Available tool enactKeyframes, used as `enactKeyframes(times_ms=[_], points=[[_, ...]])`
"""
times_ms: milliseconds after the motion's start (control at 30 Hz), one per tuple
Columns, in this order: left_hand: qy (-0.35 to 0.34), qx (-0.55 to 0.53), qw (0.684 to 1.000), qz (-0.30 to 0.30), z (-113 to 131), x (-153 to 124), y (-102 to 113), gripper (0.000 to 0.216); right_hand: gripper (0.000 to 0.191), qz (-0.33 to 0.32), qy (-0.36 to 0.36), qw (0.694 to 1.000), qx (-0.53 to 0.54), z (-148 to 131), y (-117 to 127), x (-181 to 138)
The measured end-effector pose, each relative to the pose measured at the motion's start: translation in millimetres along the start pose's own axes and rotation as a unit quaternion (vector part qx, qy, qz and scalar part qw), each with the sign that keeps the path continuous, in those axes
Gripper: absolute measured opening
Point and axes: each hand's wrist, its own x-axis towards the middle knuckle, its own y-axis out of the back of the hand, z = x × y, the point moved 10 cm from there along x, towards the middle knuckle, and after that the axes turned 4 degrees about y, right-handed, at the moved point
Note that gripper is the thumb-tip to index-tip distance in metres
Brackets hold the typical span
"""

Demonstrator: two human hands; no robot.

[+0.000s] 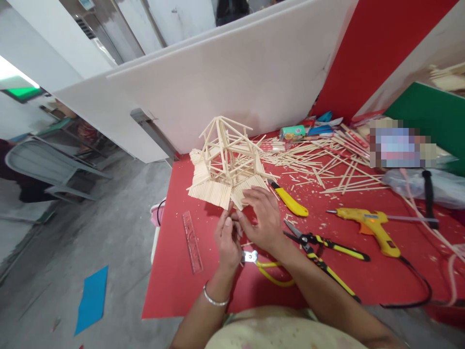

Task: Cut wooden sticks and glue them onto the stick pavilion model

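A small house frame built of thin wooden sticks (225, 162) stands near the far left corner of the red table (181, 286). My left hand (225, 240) is closed in a pinch just below the model's front roof panel, fingertips at its lower edge. My right hand (262, 218) lies beside it with fingers stretched forward, resting on the same roof edge. What the left fingers pinch is too small to name. A silver bangle sits on my left wrist.
A clear ruler (192, 241) lies left of my hands. A yellow utility knife (290, 201), yellow-handled snips (323, 247), small cutters (263, 264) and a yellow glue gun (370, 227) lie to the right. Loose sticks (327, 160) cover the far side. A white board (232, 82) stands behind.
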Motion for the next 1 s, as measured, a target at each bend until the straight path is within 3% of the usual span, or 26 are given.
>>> enactKeyframes(times_ms=[133, 1000], points=[[0.001, 0.002, 1.0, 0.001, 0.4, 0.0, -0.3, 0.039, 0.036, -0.014, 0.01, 1.0, -0.023, -1.7, -2.1, 0.3], [0.004, 0.007, 1.0, -0.004, 3.1, -0.1, -3.6, 0.044, 0.035, -0.012, 0.014, 0.999, -0.026, -3.2, -1.2, 0.1]])
